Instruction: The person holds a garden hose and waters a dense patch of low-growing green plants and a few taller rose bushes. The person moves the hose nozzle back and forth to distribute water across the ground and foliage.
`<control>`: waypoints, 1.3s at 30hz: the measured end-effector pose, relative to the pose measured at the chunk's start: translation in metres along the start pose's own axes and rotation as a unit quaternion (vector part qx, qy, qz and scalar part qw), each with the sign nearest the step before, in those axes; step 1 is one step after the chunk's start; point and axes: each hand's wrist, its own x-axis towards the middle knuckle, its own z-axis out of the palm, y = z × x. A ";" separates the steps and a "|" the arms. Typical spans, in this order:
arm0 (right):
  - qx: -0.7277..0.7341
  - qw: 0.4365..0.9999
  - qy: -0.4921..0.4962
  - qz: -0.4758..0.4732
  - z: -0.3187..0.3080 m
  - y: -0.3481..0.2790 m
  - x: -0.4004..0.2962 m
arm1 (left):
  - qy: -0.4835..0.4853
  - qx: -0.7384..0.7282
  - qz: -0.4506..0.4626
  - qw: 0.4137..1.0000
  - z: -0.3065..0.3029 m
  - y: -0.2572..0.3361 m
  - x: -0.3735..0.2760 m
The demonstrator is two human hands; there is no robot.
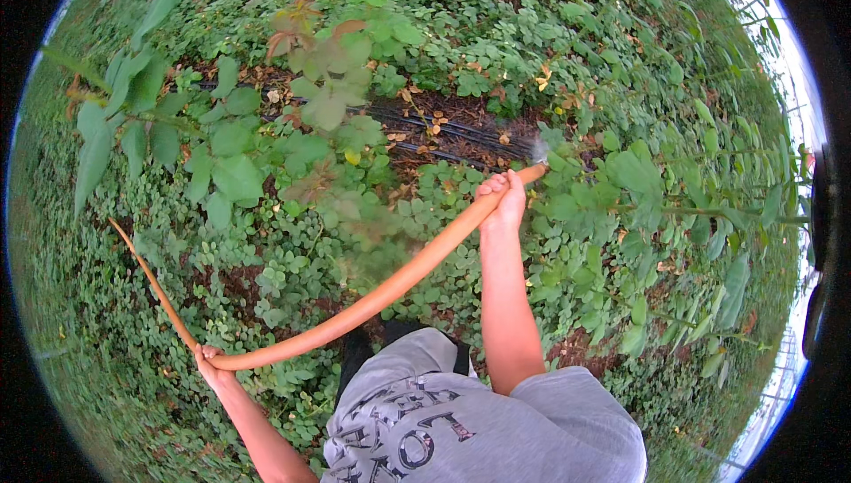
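Note:
An orange hose [372, 300] curves across the view in front of my body. My right hand [503, 198] grips it close to its outlet end, which points up and to the right. Water spray [540, 149] leaves that end towards the soil and low leaves. Farther back along the hose, my left hand [214, 365] is closed around it at the lower left. From there the hose runs up and left and disappears among the leaves.
Leafy green plants [465, 37] surround me, with tall stems [711, 212] reaching in from the right and a leafy branch [233, 137] close at the left. Several black irrigation tubes [459, 129] lie on brown soil [465, 107] with dry leaves.

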 end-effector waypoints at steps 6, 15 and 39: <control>0.056 0.996 0.057 0.035 0.046 0.040 -0.009 | -0.014 0.008 0.032 0.999 -0.001 0.034 0.025; 0.123 0.981 0.102 0.111 0.106 0.089 -0.040 | 0.023 0.107 0.057 0.992 -0.037 0.083 0.055; 0.165 0.979 0.084 0.080 0.097 0.074 -0.077 | 0.045 0.076 -0.024 0.996 -0.042 0.101 0.072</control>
